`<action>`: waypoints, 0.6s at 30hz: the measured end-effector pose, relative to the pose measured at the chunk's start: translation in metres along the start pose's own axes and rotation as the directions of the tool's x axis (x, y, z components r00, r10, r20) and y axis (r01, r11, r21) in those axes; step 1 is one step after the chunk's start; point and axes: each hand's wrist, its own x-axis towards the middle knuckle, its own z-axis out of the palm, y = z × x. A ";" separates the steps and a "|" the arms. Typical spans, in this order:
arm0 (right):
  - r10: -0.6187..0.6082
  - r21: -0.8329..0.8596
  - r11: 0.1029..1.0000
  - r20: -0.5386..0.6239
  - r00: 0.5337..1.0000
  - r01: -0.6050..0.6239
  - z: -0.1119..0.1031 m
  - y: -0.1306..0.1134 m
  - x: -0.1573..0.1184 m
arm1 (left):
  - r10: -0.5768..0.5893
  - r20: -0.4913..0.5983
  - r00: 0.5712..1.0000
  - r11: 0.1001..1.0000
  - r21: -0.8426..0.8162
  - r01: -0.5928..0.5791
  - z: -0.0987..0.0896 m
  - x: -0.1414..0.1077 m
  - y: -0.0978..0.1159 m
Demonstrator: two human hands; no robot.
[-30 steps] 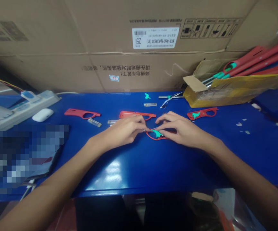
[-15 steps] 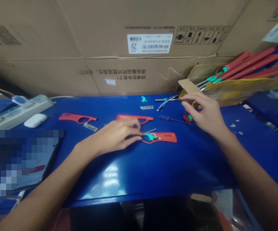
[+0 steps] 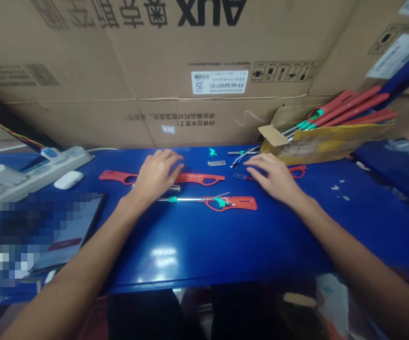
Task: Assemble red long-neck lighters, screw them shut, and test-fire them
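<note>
My left hand (image 3: 159, 171) is open above the back row of parts, covering one end of a red lighter half-shell (image 3: 193, 178). My right hand (image 3: 273, 178) is open, fingers apart, beside a screwdriver (image 3: 240, 176) that it partly hides. Between and in front of the hands lies an opened lighter handle (image 3: 245, 203) with a green trigger (image 3: 220, 203), thin wires and a metal tube (image 3: 186, 199). Under my left wrist shows a clear fuel tank (image 3: 174, 188). A second clear tank (image 3: 217, 163) and a loose green trigger (image 3: 212, 152) lie farther back.
Behind my right hand are a wired metal tube (image 3: 236, 153) and a carton (image 3: 317, 145) of red lighters (image 3: 356, 111). Another red shell (image 3: 115, 176), a white earphone case (image 3: 69, 180), a power strip (image 3: 66, 162) and a tablet (image 3: 73, 236) are at left. Large cardboard (image 3: 119, 123) stands behind.
My left hand has lifted off the opened lighter and moved left and back, uncovering its metal tube. My right hand has moved left from the carton's edge toward the screwdriver. The view has tilted up.
</note>
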 end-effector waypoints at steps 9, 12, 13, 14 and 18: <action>-0.003 0.030 1.000 0.026 1.000 0.002 0.014 -0.014 0.000 | -0.046 0.046 0.998 0.998 0.040 0.044 0.001 0.000 -0.014; 0.034 0.061 0.998 -0.020 0.999 -0.033 0.010 -0.009 -0.002 | 0.031 0.109 0.993 0.997 0.064 -0.038 -0.002 0.001 -0.020; 0.048 0.077 0.996 -0.032 0.998 -0.046 0.009 -0.008 -0.002 | 0.055 0.119 0.991 0.997 0.055 -0.062 -0.003 0.001 -0.023; 0.061 0.093 0.994 -0.042 0.997 -0.057 0.009 -0.006 -0.003 | 0.080 0.128 0.989 0.996 0.038 -0.086 -0.006 0.000 -0.025; 0.096 0.129 0.988 -0.065 0.993 -0.087 0.010 -0.005 -0.002 | 0.110 0.138 0.984 0.993 0.021 -0.114 -0.021 -0.001 -0.029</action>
